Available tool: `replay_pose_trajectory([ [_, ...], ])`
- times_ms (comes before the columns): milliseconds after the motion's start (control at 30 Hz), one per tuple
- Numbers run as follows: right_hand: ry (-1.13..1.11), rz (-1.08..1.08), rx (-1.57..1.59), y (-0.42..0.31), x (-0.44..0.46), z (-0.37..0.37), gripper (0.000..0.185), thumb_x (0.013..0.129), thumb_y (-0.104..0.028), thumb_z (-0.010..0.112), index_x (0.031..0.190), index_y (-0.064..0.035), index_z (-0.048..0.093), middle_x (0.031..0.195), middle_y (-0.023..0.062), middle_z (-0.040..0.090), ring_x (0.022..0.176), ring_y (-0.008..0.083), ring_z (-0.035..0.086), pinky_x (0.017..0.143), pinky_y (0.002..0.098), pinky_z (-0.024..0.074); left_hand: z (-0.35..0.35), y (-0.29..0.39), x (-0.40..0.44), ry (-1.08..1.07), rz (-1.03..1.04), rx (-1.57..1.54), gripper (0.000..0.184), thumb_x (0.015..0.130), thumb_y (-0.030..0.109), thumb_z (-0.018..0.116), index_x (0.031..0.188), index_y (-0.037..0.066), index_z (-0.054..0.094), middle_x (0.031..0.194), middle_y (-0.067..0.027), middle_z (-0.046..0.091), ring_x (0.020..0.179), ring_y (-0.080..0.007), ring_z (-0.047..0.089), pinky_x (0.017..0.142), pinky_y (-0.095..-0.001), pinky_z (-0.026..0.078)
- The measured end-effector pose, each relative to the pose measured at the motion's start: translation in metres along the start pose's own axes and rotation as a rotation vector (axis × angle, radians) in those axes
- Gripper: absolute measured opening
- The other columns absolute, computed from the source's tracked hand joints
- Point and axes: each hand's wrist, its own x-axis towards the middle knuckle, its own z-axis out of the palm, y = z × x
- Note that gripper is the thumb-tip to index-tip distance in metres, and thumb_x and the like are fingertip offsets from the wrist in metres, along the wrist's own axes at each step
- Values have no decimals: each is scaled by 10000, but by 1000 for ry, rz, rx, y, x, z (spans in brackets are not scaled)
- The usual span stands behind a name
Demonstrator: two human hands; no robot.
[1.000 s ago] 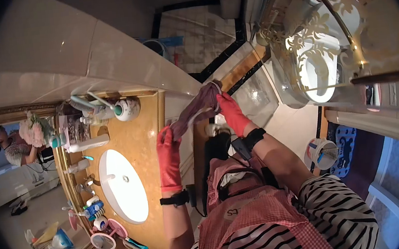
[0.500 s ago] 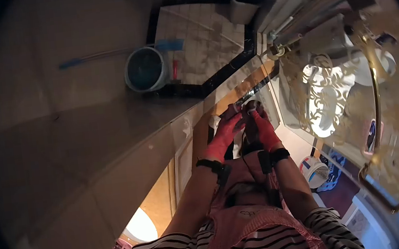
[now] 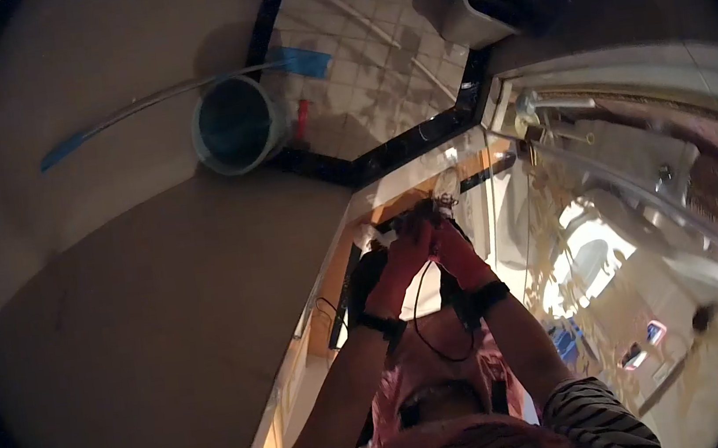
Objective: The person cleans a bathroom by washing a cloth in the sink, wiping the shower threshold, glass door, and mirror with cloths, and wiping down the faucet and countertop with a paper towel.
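Observation:
My left hand (image 3: pixel 405 259) and my right hand (image 3: pixel 459 255) wear red gloves whose finger parts look dark. They are close together at the centre of the view, touching or nearly so. Their fingers look bunched inward around a small dark area; shadow hides what they hold, if anything. Just beyond the fingertips is a pale, shoe-like shape (image 3: pixel 446 186). Black bands circle both wrists. Below the hands a thin black cord (image 3: pixel 416 324) hangs in a loop over the pink apron (image 3: pixel 434 339).
A bucket (image 3: pixel 274 127) of dark blue-green liquid stands at upper left beside a long pole (image 3: pixel 154 96) with blue ends. Behind it lie a red object (image 3: pixel 302 120) and black-bordered tiles (image 3: pixel 356 43). A pale bin (image 3: pixel 476 25) stands beyond. Gold-patterned glass (image 3: pixel 553 290) is to the right.
My hands have drawn closer together, the right one shifting left and both dropping slightly in view. The camera view has turned. The cord loop now shows below the hands.

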Motion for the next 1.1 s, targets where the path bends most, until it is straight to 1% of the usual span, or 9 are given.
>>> replay_pose_trajectory([
  [200,312,104,442,18,154,-78,521,751,19,502,1268,-38,475,996,61,586,805,156,580,692,266,482,-14,-35,44,199,-898,-1005,319,908,166,486,1185,12,508,1241,-212,500,1115,-344,514,961,-407,420],
  [333,412,-111,-347,87,309,-190,421,865,-87,510,1279,-29,457,1200,128,551,1082,222,523,941,333,414,124,-66,-18,-240,-736,-858,372,928,133,467,1274,-4,447,1095,-151,589,1027,-220,574,910,-303,453],
  [400,398,142,-393,11,343,-181,454,870,-139,548,1294,-22,438,1221,142,540,1117,240,498,973,334,384,158,-52,-40,-65,-922,-1411,365,925,109,472,1263,-26,448,1140,-144,561,1026,-206,565,930,-286,450],
  [467,244,-273,-582,14,378,-200,571,858,-255,599,1329,-9,387,1267,163,503,1149,266,479,986,359,372,253,-40,-109,-29,-591,-1553,376,922,116,494,1252,-56,441,1181,-144,534,1040,-188,555,924,-271,452],
  [533,434,-134,-479,68,449,-247,699,827,-351,629,1354,3,337,1319,184,452,1196,280,448,1013,370,347,238,-27,-86,-485,-702,-962,467,885,216,586,1289,22,455,1093,-137,622,962,-214,618,855,-304,493],
  [667,401,-314,-625,92,525,-249,854,750,-495,666,1362,-9,324,1353,254,389,1247,401,379,1041,413,313,146,-44,18,-191,-899,-1412,471,873,215,608,1301,82,463,1121,-145,622,1013,-244,617,858,-362,496],
  [867,809,-417,-1454,157,589,-111,477,767,-383,614,1217,-245,539,1261,139,502,1147,346,467,995,446,344,125,-53,24,-224,-1001,-1501,460,865,177,621,1280,58,464,1124,-183,606,1032,-279,606,896,-389,482],
  [967,577,-807,-1379,183,593,-39,364,691,-148,595,1022,-285,662,1069,63,592,1025,329,533,844,415,475,126,-52,23,-191,-945,-1522,490,866,191,621,1302,72,432,1126,-164,610,1022,-277,611,879,-393,488],
  [1100,-52,-426,-1568,208,540,14,263,762,-120,544,929,-266,684,1031,52,610,979,330,565,780,437,507,142,-45,13,-243,-904,-1499,522,866,197,621,1328,94,399,1121,-150,616,1017,-277,613,868,-400,489],
])
